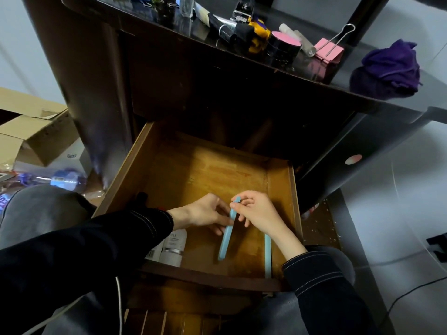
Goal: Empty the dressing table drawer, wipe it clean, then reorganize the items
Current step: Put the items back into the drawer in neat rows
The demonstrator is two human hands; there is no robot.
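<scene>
The wooden drawer (183, 170) is pulled out below the dark dressing table (169, 68). My right hand (260, 213) pinches the top end of a light blue stick (226, 238) that leans down onto the drawer floor. My left hand (205, 213) is beside it, with its fingers touching the stick's middle. A second light blue stick (267, 257) lies along the drawer's right side. A white tube (175, 247) and a white box (154, 252) sit in the near left corner, partly under my left sleeve.
On the tabletop lie a purple cloth (389, 68), a pink binder clip (330, 49), a black jar with a pink lid (284, 45), tubes and a yellow and purple item (258, 32). Cardboard boxes (31, 134) and a plastic bottle (65, 180) are on the floor to the left.
</scene>
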